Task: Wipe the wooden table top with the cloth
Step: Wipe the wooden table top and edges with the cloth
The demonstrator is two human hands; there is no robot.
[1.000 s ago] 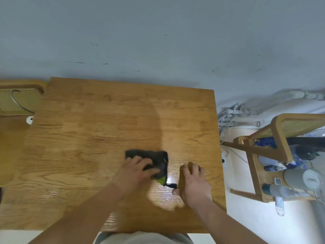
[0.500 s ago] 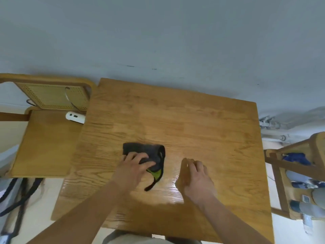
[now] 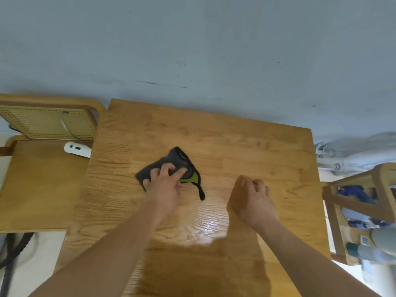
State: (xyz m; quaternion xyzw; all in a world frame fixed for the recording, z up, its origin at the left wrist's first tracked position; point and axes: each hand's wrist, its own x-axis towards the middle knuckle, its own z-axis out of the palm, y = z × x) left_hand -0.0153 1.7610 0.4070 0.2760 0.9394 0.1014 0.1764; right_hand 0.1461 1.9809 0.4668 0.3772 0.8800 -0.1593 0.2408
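A dark grey cloth point(image 3: 171, 161) with a green patch and a black strap lies near the middle of the wooden table top point(image 3: 246, 151). My left hand point(image 3: 164, 185) presses down on it with spread fingers, covering its near part. My right hand point(image 3: 252, 200) rests on the table to the right of the cloth, fingers loosely curled, holding nothing. A shiny patch of wood lies between my two forearms.
A wooden chair point(image 3: 40, 168) with a cane back stands against the table's left side, with a white device point(image 3: 77, 149) on its seat. Another wooden chair point(image 3: 362, 202) holding blue and grey items stands at the right. A pale wall runs along the table's far edge.
My left hand has pushed the cloth away from me and to the left, turning it on a slant. My right hand has stayed on the table and curled its fingers.
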